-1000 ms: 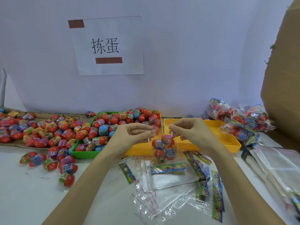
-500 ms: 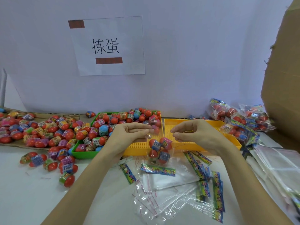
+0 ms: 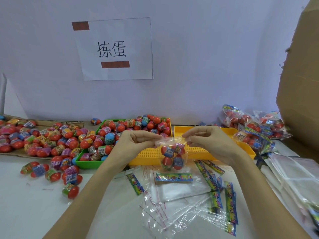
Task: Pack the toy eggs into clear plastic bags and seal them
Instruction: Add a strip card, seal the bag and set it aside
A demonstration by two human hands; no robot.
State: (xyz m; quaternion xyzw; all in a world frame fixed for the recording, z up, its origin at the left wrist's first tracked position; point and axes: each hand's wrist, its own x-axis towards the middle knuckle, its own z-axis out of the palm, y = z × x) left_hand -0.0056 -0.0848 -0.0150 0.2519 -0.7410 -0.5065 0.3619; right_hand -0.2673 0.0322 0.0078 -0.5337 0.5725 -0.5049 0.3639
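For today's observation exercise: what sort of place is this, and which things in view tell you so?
Probably a small hand-packing workstation: loose toy eggs heaped on the table, filled bags piled at the right, and a taped paper sign on the wall.

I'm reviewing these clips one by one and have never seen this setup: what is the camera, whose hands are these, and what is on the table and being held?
There is no machine here. The one view comes from a camera worn on a person's head, looking down at their bare hands. The left hand and right hand each pinch the top edge of a clear plastic bag holding four toy eggs. On the table lie loose eggs, a green tray full of eggs, a yellow tray, empty bags and filled bags.
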